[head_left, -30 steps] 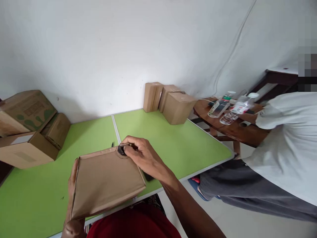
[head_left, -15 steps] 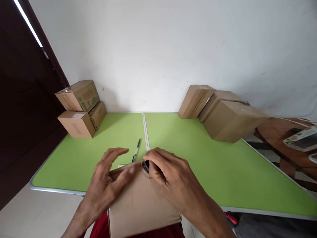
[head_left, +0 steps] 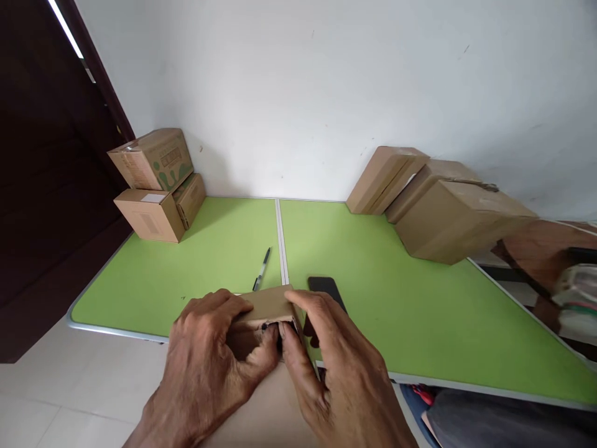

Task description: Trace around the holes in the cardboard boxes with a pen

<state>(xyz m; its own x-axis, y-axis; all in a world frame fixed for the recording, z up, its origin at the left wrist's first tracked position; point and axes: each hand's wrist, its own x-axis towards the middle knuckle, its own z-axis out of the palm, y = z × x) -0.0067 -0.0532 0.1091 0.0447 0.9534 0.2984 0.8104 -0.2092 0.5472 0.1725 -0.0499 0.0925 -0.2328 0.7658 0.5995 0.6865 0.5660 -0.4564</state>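
Observation:
A brown cardboard box is close in front of me, over the near edge of the green table. My left hand grips its edge from the left, fingers bent over the narrow side and thumb pressed at a gap under it. My right hand holds the same edge from the right, its index finger on the corner and its thumb tip beside the left thumb. Something dark shows in the gap between the thumbs; I cannot make out what. The box's lower part is hidden behind my hands and out of frame.
On the green table lie a pen and a dark phone, partly behind my right hand. Several cardboard boxes are stacked at the back left, more boxes at the back right. Another person's dark clothing shows at lower right.
My left hand, spread and raised before, now clasps the box edge. The box has tilted so its narrow side shows. My right thumb has shifted into the gap, and the phone has come into view.

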